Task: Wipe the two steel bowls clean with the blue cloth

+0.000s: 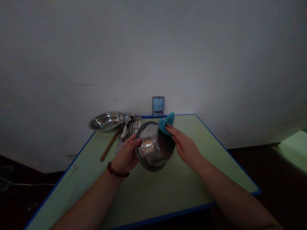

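A shiny metal bowl [153, 147] is held up over the table, tipped on its side with its outer wall toward me. My left hand [128, 153], with a dark red bead bracelet at the wrist, grips the bowl's rim from the left, thumb on the outside. On the right, my right hand [182, 142] is closed on a blue cloth [168, 123] and presses it against the bowl's upper outer side. Part of the cloth sticks up past the fingers. The inside of the bowl is hidden from view.
At the table's back left lies a wide metal dish [107, 122]. Beside it are a pile of forks and spoons [129, 126] and wooden chopsticks [110, 143]. A phone [158, 107] stands against the wall behind the bowl. The pale green table [192, 198] has blue edging.
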{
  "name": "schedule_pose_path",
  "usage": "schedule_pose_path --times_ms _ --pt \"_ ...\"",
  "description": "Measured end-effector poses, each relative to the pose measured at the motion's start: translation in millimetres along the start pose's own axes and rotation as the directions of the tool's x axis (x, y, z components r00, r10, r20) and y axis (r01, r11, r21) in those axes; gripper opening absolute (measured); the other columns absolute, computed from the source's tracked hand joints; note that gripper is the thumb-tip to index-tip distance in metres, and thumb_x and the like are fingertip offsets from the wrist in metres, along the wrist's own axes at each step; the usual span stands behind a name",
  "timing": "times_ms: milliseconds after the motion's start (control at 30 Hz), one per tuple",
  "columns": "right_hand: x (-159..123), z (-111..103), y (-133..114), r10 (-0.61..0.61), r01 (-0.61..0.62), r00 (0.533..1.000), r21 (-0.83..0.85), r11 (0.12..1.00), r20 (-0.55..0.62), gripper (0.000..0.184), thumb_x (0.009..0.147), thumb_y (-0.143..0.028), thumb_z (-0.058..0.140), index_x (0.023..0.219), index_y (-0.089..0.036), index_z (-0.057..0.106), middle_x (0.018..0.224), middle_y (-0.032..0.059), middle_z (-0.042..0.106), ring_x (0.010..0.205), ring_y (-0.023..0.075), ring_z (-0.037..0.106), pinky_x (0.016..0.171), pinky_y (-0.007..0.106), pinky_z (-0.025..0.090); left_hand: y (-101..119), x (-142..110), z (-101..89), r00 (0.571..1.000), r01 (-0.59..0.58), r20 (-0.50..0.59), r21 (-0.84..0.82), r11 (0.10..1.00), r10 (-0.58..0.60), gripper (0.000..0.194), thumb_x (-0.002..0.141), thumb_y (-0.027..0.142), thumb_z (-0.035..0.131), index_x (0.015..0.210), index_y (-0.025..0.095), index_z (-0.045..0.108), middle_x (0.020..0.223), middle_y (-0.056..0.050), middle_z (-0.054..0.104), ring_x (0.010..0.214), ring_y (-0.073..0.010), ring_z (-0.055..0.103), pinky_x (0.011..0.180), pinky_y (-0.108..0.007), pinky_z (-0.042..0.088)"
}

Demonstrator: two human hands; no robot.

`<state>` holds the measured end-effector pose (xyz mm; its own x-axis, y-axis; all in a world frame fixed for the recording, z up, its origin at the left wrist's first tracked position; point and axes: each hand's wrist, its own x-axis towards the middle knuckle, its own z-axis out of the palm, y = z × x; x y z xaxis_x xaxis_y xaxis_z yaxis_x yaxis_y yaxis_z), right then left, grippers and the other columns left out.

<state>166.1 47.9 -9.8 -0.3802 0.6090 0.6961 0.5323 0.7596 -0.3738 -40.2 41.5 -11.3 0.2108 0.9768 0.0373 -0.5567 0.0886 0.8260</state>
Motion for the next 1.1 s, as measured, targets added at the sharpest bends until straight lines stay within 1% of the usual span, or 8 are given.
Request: schedule_pose_path --times_ms 67,167,333,467,733,867,967,1100 --pt "-0.6 0.6 0.9 0.006 -0.006 1.0 0.006 1.0 0.002 0.043 0.089 -0.011 0.032 0.13 -0.021 0.042 0.131 0.0088 0.051 0.123 0.016 0.043 0.102 0.038 0.04 0.4 0.2 0.7 0.999 0.002 -0.034 -0.011 1.0 -0.002 0.024 0.067 0.024 0.066 0.09 0.016 0.064 0.075 -0.003 0.072 0.076 -0.0212 0.068 0.065 -0.027 0.054" --pt "-1.5 1.5 2.3 0.029 -0.029 1.0 0.016 0.999 0.008 0.044 0.09 -0.013 0.032 0.131 -0.022 0.04 0.131 0.0077 0.051 0.123 0.0165 0.044 0.102 0.039 0.04 1.8 0.5 3.0 0.997 -0.003 -0.076 -0.033 0.999 0.0 0.023 0.068 0.024 0.064 0.089 0.015 0.065 0.078 -0.004 0.072 0.085 -0.0241 0.067 0.073 -0.03 0.054" --pt "-2.7 3.3 3.7 0.062 -0.062 0.998 0.035 0.997 -0.002 0.044 0.09 -0.016 0.032 0.132 -0.025 0.04 0.131 0.0047 0.051 0.123 0.0165 0.044 0.102 0.038 0.04 3.7 0.6 6.1 0.996 -0.01 -0.091 -0.074 0.997 0.004 0.025 0.069 0.024 0.06 0.092 0.014 0.066 0.082 -0.006 0.073 0.098 -0.0283 0.063 0.083 -0.035 0.051" --pt "-3.0 4.2 3.7 0.068 -0.068 0.998 0.031 0.997 -0.01 0.044 0.09 -0.015 0.031 0.132 -0.027 0.039 0.13 0.0041 0.052 0.122 0.0168 0.045 0.101 0.038 0.04 3.3 0.9 5.2 0.997 -0.003 -0.074 -0.08 0.997 -0.003 0.027 0.07 0.024 0.06 0.094 0.014 0.066 0.083 -0.007 0.073 0.098 -0.0289 0.063 0.084 -0.036 0.051" --pt "-3.0 4.2 4.1 0.064 -0.064 0.998 0.018 0.998 -0.003 0.044 0.089 -0.015 0.032 0.131 -0.024 0.041 0.128 0.0064 0.054 0.121 0.0186 0.047 0.1 0.04 0.041 3.9 2.2 7.4 0.992 -0.033 -0.128 -0.094 0.995 0.021 0.024 0.073 0.021 0.056 0.093 0.014 0.066 0.08 -0.006 0.073 0.095 -0.0266 0.064 0.084 -0.036 0.051" --pt "-3.2 5.1 4.7 0.07 -0.069 0.997 0.036 0.997 -0.014 0.045 0.089 -0.015 0.033 0.132 -0.027 0.04 0.128 0.0047 0.054 0.12 0.0184 0.047 0.1 0.039 0.041 4.4 2.4 8.5 0.993 -0.038 -0.117 -0.113 0.993 0.025 0.026 0.073 0.021 0.056 0.096 0.015 0.066 0.086 -0.006 0.073 0.096 -0.0259 0.064 0.085 -0.035 0.051" --pt "-3.2 5.8 4.5 0.069 -0.069 0.997 0.039 0.997 -0.019 0.044 0.089 -0.015 0.034 0.131 -0.025 0.041 0.129 0.0065 0.052 0.121 0.0183 0.046 0.101 0.039 0.04 5.1 2.8 8.8 0.994 -0.043 -0.104 -0.136 0.99 0.028 0.023 0.073 0.022 0.056 0.092 0.015 0.067 0.089 -0.006 0.073 0.099 -0.0255 0.063 0.086 -0.034 0.05" --pt "-3.5 6.8 4.2 0.074 -0.073 0.997 0.042 0.996 -0.015 0.046 0.089 -0.014 0.033 0.132 -0.026 0.038 0.132 0.0067 0.049 0.123 0.018 0.044 0.102 0.041 0.039 5.3 3.0 9.4 0.995 -0.045 -0.09 -0.143 0.989 0.032 0.02 0.071 0.024 0.059 0.087 0.014 0.068 0.085 -0.007 0.074 0.1 -0.0267 0.062 0.088 -0.035 0.049"
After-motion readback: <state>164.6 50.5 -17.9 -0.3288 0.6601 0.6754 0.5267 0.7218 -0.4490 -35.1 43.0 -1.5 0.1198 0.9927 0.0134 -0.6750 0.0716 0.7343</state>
